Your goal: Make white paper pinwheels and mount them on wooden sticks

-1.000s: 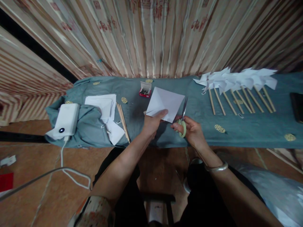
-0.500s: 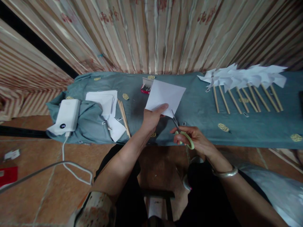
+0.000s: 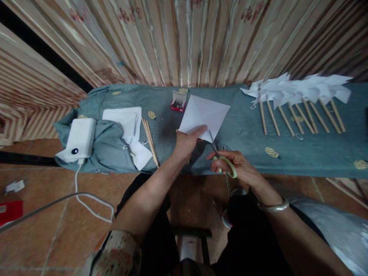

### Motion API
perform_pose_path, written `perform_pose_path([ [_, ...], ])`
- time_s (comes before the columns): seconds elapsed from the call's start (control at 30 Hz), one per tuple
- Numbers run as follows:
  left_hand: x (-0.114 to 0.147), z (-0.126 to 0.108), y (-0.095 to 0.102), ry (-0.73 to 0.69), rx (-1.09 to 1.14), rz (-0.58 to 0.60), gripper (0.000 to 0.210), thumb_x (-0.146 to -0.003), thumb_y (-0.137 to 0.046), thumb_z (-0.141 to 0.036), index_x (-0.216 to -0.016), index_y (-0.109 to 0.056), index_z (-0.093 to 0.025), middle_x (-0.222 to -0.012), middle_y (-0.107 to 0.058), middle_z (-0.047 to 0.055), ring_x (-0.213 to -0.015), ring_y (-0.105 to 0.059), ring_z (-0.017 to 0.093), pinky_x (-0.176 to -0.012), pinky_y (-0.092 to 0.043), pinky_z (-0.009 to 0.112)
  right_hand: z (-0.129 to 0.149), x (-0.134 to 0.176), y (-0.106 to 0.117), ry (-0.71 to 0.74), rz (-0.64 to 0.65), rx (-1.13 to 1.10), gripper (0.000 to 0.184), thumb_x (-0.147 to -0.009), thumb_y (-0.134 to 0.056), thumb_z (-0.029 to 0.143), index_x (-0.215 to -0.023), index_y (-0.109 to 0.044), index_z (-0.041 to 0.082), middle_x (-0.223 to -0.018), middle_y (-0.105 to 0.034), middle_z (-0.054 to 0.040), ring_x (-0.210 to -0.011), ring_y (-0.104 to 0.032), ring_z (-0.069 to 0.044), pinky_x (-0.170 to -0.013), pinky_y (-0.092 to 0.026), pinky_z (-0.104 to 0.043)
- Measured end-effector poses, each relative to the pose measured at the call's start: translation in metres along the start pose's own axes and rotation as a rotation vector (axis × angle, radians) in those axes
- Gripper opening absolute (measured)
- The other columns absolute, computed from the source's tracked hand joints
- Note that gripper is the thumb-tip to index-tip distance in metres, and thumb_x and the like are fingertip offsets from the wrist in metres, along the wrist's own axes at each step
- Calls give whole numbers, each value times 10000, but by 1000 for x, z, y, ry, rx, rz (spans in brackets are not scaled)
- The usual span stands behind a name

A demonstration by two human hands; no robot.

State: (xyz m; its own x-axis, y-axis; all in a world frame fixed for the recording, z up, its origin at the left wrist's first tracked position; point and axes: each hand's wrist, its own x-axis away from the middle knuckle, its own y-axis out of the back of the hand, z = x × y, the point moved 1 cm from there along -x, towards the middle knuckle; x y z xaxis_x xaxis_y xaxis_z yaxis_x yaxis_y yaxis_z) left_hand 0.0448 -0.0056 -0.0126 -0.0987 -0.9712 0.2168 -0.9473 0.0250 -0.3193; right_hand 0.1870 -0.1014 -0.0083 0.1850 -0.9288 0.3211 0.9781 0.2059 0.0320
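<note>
Between thumb and fingers, my left hand (image 3: 188,143) pinches a square white sheet of paper (image 3: 205,115) near its lower edge. Faint crease lines run across the sheet. My right hand (image 3: 232,165) has its fingers through the pale green handles of a pair of scissors (image 3: 227,163). The scissor blades meet the paper's lower corner, close to my left thumb. Part of the blades is hidden against the sheet. Just behind the paper stands a small open red box (image 3: 178,104) of tiny metal pieces.
Several white paper pinwheels (image 3: 299,94) on wooden sticks lie at the right of the cloth-covered table (image 3: 230,92). To the left are stacked white sheets (image 3: 120,117), loose wooden sticks (image 3: 149,140) and a white power bank (image 3: 82,138) with a cable (image 3: 94,214). A curtain (image 3: 172,46) hangs behind.
The paper has turned and shifted slightly right, so more of the red box shows. The scissors remain at its lower corner, and the whole view has tilted a little.
</note>
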Motion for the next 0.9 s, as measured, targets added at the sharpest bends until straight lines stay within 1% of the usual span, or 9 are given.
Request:
perform_pose_path([
  [0.13,1,1,0,2,2,7,264,-593,-794,-304,-780,-694,-147,-832,-739,66,-698,-653,176,-553,-496,259,2,0,-1,-15,-2,4,450,-668,-740,629,-824,-696,208,-650,-628,9,-565,-563,-124,-500,-443,-239],
  [0.4,3,1,-1,2,10,2,292,-568,-803,-306,-783,-701,-137,-792,-723,51,-663,-625,158,-543,-466,245,2,-1,0,-28,19,7,489,-657,-739,649,-840,-685,198,-663,-627,8,-577,-567,-117,-507,-444,-227],
  [0.63,4,-1,-1,28,-6,4,280,-579,-794,-305,-780,-697,-136,-808,-720,55,-682,-627,161,-560,-460,253,2,0,0,-18,10,13,467,-677,-733,635,-842,-691,201,-657,-629,6,-587,-574,-121,-512,-444,-228],
  [0.9,2,1,-1,11,44,13,269,-558,-804,-280,-751,-681,-137,-752,-698,31,-636,-603,140,-530,-464,239,3,0,-2,-43,1,-26,489,-633,-763,639,-812,-690,190,-621,-608,16,-546,-531,-100,-500,-431,-217],
])
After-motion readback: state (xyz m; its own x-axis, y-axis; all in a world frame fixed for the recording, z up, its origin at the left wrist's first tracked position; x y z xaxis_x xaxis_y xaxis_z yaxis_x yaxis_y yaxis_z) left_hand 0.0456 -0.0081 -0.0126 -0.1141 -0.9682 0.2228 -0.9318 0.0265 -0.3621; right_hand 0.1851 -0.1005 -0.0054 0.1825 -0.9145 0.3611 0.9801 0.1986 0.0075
